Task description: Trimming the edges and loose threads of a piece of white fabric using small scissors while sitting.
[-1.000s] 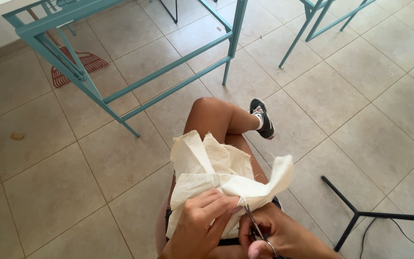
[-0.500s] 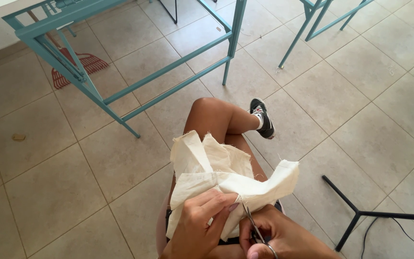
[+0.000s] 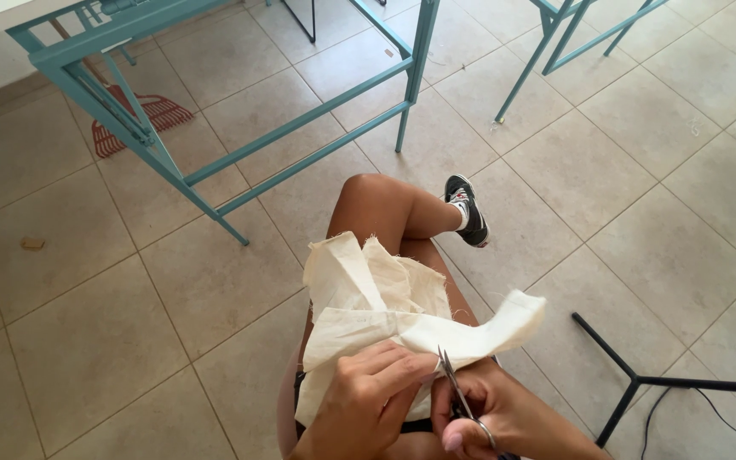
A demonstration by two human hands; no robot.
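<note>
Sitting with one leg crossed over the other knee, the person holds a piece of cream cloth (image 3: 385, 319) bunched on the lap, with one flap hanging out to their right. The left hand (image 3: 368, 400) pinches the cloth's lower edge, fingers (image 3: 402, 368) closed on the fabric just beside the blades. The right hand (image 3: 491, 417) grips a small pair of scissors (image 3: 462, 400), fingers through the loops, the tips pointing up into the cloth; I cannot tell how far the blades are parted. The risk I see is to the left fingertips, which lie almost touching the blades: a slip could nick them. The cloth is also loose and folded over itself, so the blades might catch a second layer underneath, or the bare thigh below it. Around the person, the tiled floor (image 3: 658, 170) carries a teal metal table frame (image 3: 240, 162) just ahead of the raised knee, with a red broom head (image 3: 142, 119) behind its legs. A black sneaker (image 3: 468, 213) rests on the crossed foot, and a black stand's legs (image 3: 632, 375) with a cable lie to the right, near but apart from the work.
</note>
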